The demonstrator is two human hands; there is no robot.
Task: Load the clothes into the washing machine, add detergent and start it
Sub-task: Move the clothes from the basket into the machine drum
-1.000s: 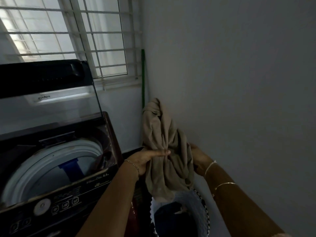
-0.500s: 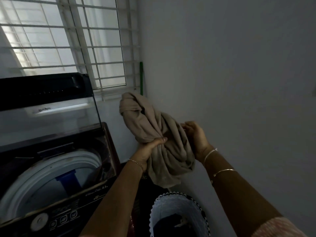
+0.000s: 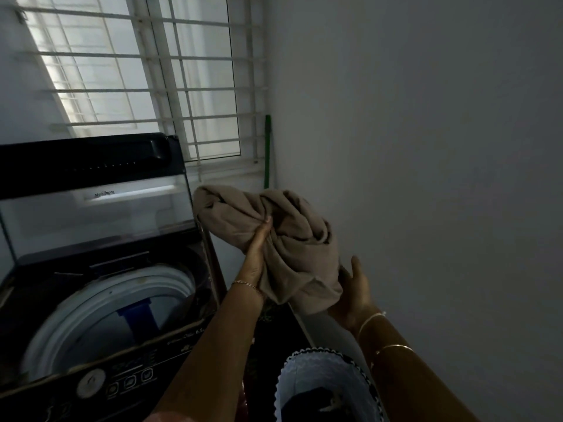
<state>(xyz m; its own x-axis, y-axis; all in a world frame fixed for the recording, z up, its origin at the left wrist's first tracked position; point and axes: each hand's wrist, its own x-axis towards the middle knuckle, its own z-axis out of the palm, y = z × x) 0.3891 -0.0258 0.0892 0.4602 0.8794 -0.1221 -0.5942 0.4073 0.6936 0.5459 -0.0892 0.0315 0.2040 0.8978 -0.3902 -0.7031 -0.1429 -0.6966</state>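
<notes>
As left fingers [image 3: 264,228] grip garment [image 3: 292,239], right fingers [image 3: 354,268] splayed beneath, washer [image 3: 91,303] open, basket [image 3: 304,357] below.

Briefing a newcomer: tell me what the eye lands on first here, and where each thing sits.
A bunched beige garment fills the centre, held between the left hand and right hand near the grey wall. At lower left the washing machine stands with its lid raised; a white laundry basket sits at the bottom edge.
</notes>
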